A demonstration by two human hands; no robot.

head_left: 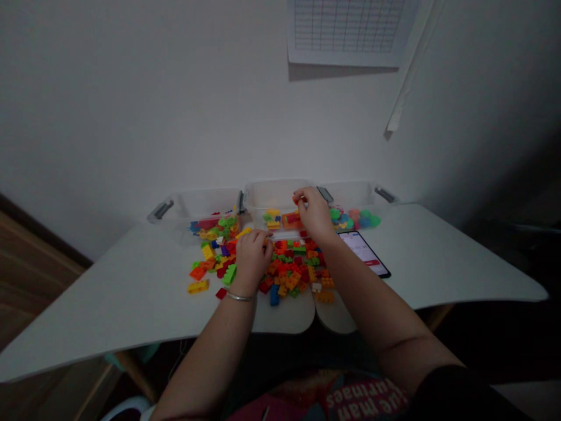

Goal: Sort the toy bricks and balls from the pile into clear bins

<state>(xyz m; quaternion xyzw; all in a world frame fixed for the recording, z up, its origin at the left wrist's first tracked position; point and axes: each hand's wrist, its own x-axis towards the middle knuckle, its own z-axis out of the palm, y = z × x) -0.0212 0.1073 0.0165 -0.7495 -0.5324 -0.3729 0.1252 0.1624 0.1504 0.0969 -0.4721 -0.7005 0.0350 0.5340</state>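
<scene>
Over white table (442, 254), pinching orange-red plastic piece (295, 200) in right hand (313, 213) at clear plastic box (267, 195); holding left hand (252, 257) over multicoloured plastic bricks (287, 269), can't tell grip.

White table (127, 286) under bricks (287, 272) (phone (364, 254) too)

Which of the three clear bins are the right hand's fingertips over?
The middle bin: in this view, the right hand holds a small orange piece over it. The left bin and right bin stand to either side of that piece.
</scene>
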